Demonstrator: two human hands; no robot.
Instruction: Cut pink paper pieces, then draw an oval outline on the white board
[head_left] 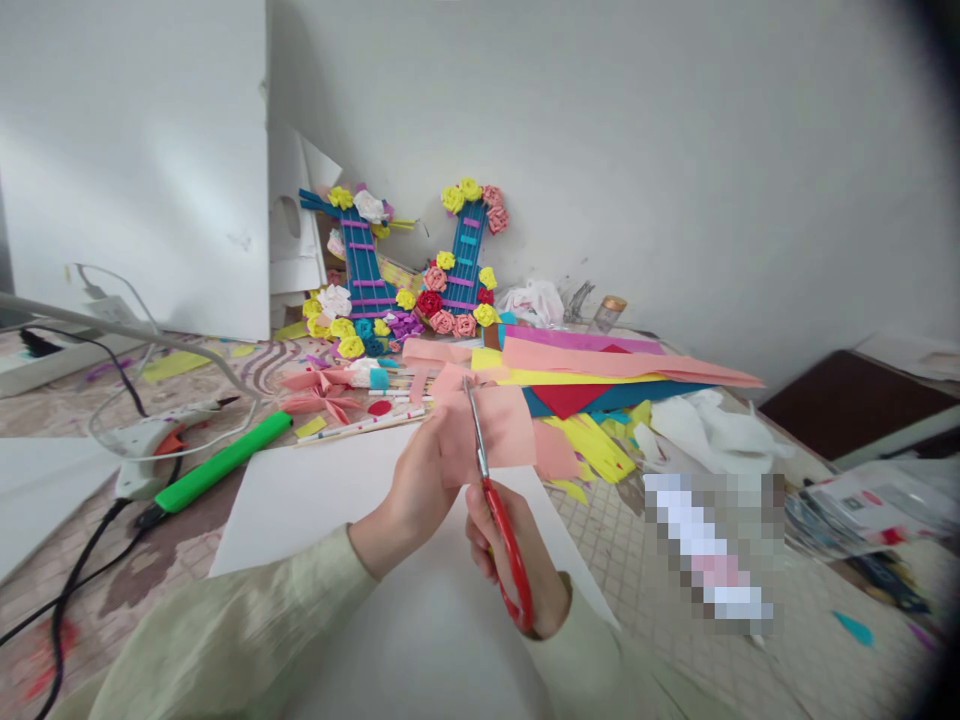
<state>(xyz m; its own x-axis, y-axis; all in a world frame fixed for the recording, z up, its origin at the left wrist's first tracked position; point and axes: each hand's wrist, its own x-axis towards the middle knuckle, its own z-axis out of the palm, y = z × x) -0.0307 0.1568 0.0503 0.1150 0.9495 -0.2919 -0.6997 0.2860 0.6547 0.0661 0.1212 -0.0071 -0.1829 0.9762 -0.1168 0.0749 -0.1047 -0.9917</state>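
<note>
Red scissors [491, 498] at a pink paper [508, 425].
The left hand [411, 485] grasps the paper, the right hand [538, 562] the scissors, above the table [615, 540] toward its near edge; blade contact is hard to judge.

Patterned tabletop [604, 545]; on it glue gun [140, 468]; white sheet [300, 500]; yellow scraps [600, 450].

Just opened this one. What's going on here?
A person is holding a piece of pink paper in the left hand and red-handled scissors in the right hand. The blades are at the paper; how far any cut goes is hard to tell. Both hands are above a white sheet on the table. Coloured papers lie beyond, a glue gun is off to the left, and two blue shapes with paper flowers stand near the wall.
</note>
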